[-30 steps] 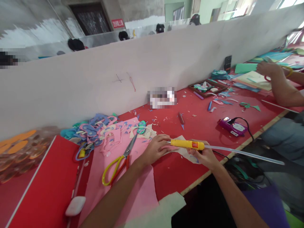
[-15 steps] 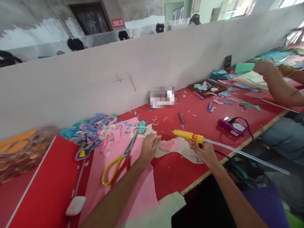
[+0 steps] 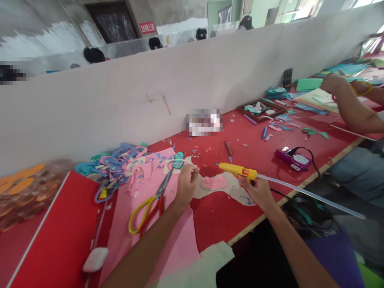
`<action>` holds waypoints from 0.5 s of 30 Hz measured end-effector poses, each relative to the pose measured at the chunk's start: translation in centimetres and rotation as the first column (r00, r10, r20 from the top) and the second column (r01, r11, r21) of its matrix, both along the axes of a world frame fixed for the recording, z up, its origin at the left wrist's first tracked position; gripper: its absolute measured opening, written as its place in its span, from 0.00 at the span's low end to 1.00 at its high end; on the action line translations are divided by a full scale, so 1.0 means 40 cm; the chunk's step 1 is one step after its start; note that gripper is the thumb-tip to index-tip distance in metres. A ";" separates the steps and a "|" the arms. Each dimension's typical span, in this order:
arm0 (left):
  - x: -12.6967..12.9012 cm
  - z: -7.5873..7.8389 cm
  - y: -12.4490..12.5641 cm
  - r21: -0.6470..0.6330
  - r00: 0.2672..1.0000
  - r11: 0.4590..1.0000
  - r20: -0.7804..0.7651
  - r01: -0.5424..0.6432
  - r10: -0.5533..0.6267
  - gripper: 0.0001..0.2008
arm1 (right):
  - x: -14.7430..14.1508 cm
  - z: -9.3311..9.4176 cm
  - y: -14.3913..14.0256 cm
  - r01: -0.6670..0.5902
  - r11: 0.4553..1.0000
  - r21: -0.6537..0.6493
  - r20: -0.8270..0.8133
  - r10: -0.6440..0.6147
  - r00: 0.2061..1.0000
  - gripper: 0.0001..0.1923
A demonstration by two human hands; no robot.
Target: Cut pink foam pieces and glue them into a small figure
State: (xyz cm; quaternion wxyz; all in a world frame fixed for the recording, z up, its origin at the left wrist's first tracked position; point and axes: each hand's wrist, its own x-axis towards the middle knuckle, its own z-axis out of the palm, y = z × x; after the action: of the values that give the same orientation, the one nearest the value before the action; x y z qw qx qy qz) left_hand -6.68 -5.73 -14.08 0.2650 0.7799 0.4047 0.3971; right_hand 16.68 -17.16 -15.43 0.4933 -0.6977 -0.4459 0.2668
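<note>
My right hand [image 3: 258, 191] is wrapped round the handle of a yellow hot glue gun [image 3: 237, 170]. Its nozzle points left, and a long clear glue stick [image 3: 312, 196] trails from its back end. Below the nozzle, a pink foam piece [image 3: 217, 183] with rounded bumps lies on a cream scrap sheet [image 3: 235, 189]. My left hand [image 3: 186, 184] is at that sheet's left end with its fingers curled together; whatever they pinch is too small or hidden. Left of it, scissors [image 3: 151, 205] with yellow and orange handles rest on a pink foam sheet [image 3: 174, 240].
A heap of foam cutouts [image 3: 123, 160] lies at left, beside a red board [image 3: 57, 232]. Behind the glue gun is a brown-handled tool [image 3: 229, 149]. A purple corded device [image 3: 293, 160] and a parts tray [image 3: 261, 111] are at right, near a co-worker's hand [image 3: 334, 85].
My left hand has shifted slightly, its fingers lifting and curling a little differently. My right hand and the glue gun stay nearly in place.
</note>
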 end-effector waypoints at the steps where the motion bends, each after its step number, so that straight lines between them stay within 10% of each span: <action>1: 0.001 0.001 0.001 0.008 1.000 1.000 0.016 0.003 -0.003 0.17 | -0.001 0.002 0.000 0.003 1.000 -0.005 -0.001 -0.003 1.000 0.40; 15: 0.001 -0.001 0.006 0.204 0.995 0.977 0.067 0.060 -0.075 0.08 | -0.003 0.014 0.000 0.014 0.999 0.031 0.048 -0.015 0.999 0.43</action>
State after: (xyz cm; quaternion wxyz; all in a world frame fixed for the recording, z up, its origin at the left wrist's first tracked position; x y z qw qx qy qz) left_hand -6.63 -5.51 -14.10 0.2126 0.8007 0.3256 0.4557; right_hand 16.54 -17.14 -14.87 0.4949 -0.6995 -0.4567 0.2392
